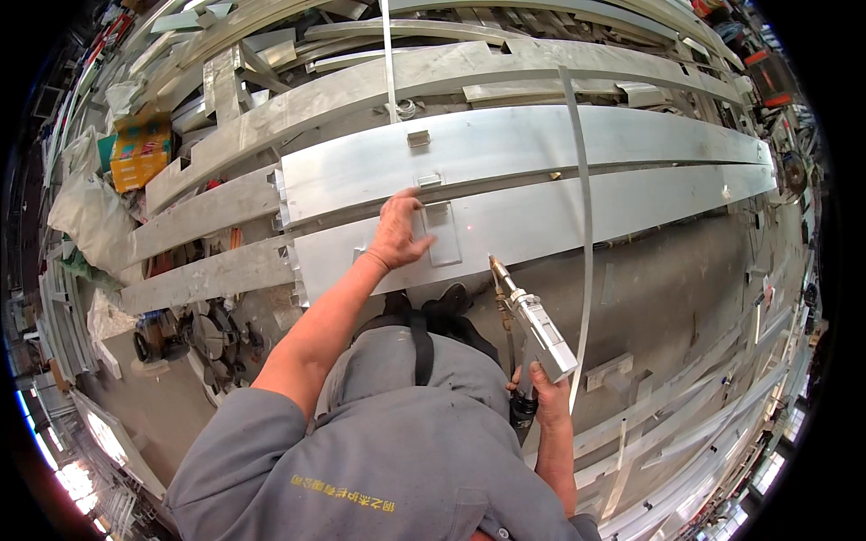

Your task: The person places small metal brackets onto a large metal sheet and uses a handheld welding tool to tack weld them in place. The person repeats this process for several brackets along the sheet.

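My right hand [550, 389] is wrapped round the grip of a handheld laser welding gun [539, 326]. Its narrow nozzle points up and left over the near silver metal panel [532, 216], and a small red dot shows on that panel's surface. My left hand [397, 233] is over the same panel, with thumb and fingers apart, beside a thin rectangular metal plate [442, 236]. Whether the fingertips touch the plate's edge is hard to see. On the far metal panel [505, 140] are small bent metal brackets [419, 139], one of them close to my fingertips.
The panels rest across long grey beams [207, 275]. A pale upright strip [582, 189] crosses the panels on the right. Metal offcuts are piled beyond, with a white sack [90, 212] and an orange-yellow bag [142, 151] at left. More metal lengths [686, 433] lie at lower right.
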The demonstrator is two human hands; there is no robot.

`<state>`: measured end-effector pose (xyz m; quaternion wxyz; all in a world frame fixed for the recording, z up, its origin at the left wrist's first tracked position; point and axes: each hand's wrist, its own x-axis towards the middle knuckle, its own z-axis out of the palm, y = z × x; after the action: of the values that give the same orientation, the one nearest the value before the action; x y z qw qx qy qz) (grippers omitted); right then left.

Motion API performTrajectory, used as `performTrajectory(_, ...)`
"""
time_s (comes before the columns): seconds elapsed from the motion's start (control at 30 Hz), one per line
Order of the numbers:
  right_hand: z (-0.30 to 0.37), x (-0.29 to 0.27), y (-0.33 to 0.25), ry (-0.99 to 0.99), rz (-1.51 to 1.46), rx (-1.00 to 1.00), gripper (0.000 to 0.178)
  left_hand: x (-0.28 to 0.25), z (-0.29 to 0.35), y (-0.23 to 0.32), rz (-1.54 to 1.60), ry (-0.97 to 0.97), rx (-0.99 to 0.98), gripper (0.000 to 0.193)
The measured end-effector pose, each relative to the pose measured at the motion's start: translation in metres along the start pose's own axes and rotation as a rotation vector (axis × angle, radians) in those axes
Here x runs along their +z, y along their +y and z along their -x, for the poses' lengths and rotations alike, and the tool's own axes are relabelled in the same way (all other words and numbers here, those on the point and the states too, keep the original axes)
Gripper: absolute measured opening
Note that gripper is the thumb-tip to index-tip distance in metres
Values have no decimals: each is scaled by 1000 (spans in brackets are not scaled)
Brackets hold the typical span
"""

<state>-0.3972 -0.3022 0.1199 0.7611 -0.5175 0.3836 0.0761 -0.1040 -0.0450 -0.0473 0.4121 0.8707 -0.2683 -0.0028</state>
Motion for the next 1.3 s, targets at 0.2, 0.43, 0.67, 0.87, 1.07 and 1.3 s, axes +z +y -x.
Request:
performTrajectory(0.2, -1, 5, 4, 2, 12, 2, 38, 9, -14, 1, 159, -21, -233, 50)
performTrajectory(0.43, -21, 18, -2, -23, 62, 31, 37, 12, -11, -4, 204, -31, -269, 50)
performTrajectory(0.67, -31, 22, 6, -30, 99, 76, 37, 7, -14, 0, 197, -48, -271, 51)
performTrajectory(0.87, -32, 24, 6, -37, 129, 72, 37, 6, -14, 2, 182, -56, -272, 50)
performTrajectory(1.07, -30, 25, 7, -44, 124, 29, 37, -12, -2, 2, 17, 195, -119, 37)
performTrajectory(1.3, -27, 21, 11, 19, 78, 36, 32, -75, 92, 21, -231, 84, -281, 31)
